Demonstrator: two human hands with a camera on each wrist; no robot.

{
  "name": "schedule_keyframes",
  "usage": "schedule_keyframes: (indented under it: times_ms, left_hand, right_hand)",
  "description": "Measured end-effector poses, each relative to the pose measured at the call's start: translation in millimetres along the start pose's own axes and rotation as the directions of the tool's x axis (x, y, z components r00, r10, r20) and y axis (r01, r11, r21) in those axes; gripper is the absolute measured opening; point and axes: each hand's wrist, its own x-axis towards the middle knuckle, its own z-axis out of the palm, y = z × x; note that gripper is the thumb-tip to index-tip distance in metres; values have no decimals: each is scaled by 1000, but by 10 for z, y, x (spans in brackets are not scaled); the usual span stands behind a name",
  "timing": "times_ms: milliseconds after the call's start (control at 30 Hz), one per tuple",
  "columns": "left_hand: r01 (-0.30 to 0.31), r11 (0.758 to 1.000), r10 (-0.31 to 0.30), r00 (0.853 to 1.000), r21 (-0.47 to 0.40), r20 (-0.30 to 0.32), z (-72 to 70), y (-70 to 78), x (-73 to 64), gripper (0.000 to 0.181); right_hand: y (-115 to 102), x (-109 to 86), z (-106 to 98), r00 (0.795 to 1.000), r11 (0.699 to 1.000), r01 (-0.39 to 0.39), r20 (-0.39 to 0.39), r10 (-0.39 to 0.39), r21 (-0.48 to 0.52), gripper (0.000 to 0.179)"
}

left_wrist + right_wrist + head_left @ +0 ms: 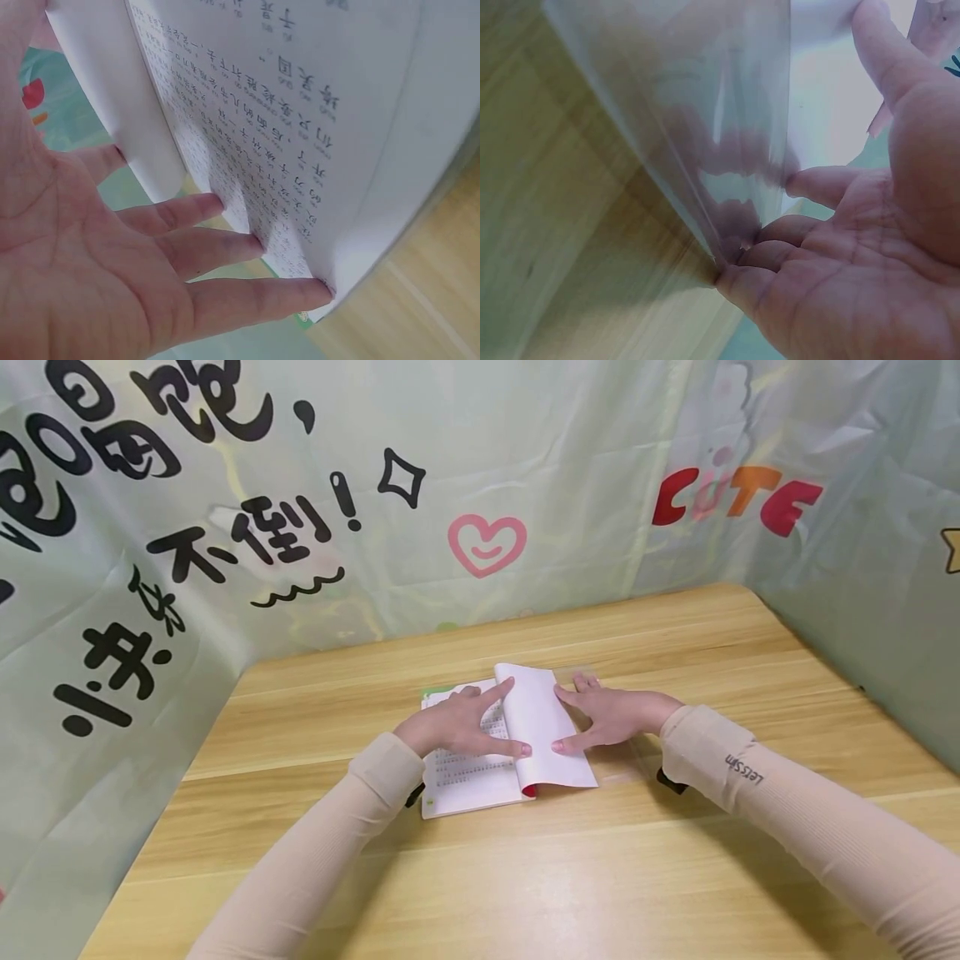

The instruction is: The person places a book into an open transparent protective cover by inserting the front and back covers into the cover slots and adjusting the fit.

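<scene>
An open book (472, 781) with printed pages lies on the table. At its right, a blank white leaf (542, 718) bulges up along the middle, with a bit of red showing under its lower end. My left hand (459, 727) spreads over the book; its thumb reaches the white leaf, and its other fingertips touch the printed page (300, 112) in the left wrist view. My right hand (618, 714) has its thumb at the white leaf's right part. In the right wrist view, its other fingertips touch a clear plastic sheet (697, 112), which extends past the leaf.
The wooden table (480, 885) reaches around the book on all sides. A pale printed curtain (585, 485) hangs behind it and along both sides. Beige sleeves (300, 868) cover both forearms, and a dark strap piece (671, 782) shows under the right wrist.
</scene>
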Motion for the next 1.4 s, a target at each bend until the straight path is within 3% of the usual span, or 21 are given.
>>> schedule_keyframes:
  times_ms: [500,867,1167,1400]
  left_hand:
    - [26,1000,-27,1000,10,14,-15,75,0,113]
    - [10,999,-10,1000,47,-4,21,103,39,112]
    - [-27,999,27,1000,-27,-16,92,13,11,118]
    - [-44,997,45,999,-60,6,80,-44,-23,111]
  right_hand:
    - [9,4,1,1000,1000,-11,0,11,6,116]
    - [19,17,3,1000,1000,2,-1,-2,23,116]
    - [48,22,8,1000,999,9,-4,-8,46,117]
    - [69,28,3,1000,998,19,1,-19,55,117]
